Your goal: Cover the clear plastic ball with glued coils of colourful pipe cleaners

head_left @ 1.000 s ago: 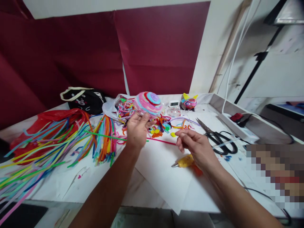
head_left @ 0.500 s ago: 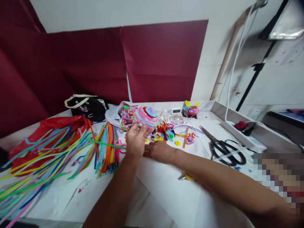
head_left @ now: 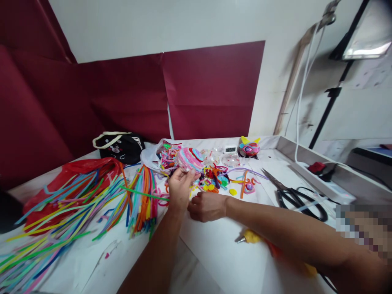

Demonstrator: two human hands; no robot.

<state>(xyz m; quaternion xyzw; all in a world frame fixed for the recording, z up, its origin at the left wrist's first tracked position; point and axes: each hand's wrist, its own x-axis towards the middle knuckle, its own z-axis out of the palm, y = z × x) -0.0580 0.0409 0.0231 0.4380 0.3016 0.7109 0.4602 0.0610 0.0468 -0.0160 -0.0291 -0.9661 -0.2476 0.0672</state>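
A round, dome-like piece [head_left: 188, 159] coiled in pink, red, blue and white fuzzy stems is pinched along its lower edge by my left hand [head_left: 180, 185]. Just right of my left wrist, my right hand [head_left: 206, 206] is closed in a fist over the white paper. A green pipe cleaner [head_left: 143, 194] passes behind my left wrist, in line with that fist, which appears to grip its end; the end itself is hidden. Under my right forearm lies a glue gun [head_left: 252, 237] with a metal tip and yellow nozzle, partly covered.
Loose pipe cleaners [head_left: 61, 228] spread across the left side, near a red plastic bag [head_left: 70, 167]. Behind are a black pouch [head_left: 122, 149], colourful scraps [head_left: 214, 177], a small clock [head_left: 230, 150] and a yellow-eared figure [head_left: 249, 148]. Large scissors [head_left: 294, 196] lie right, by a power strip [head_left: 324, 185].
The view has shifted, so the scene sits slightly lower and further right. My right fist has moved slightly down relative to my left hand, which still holds the round piece.
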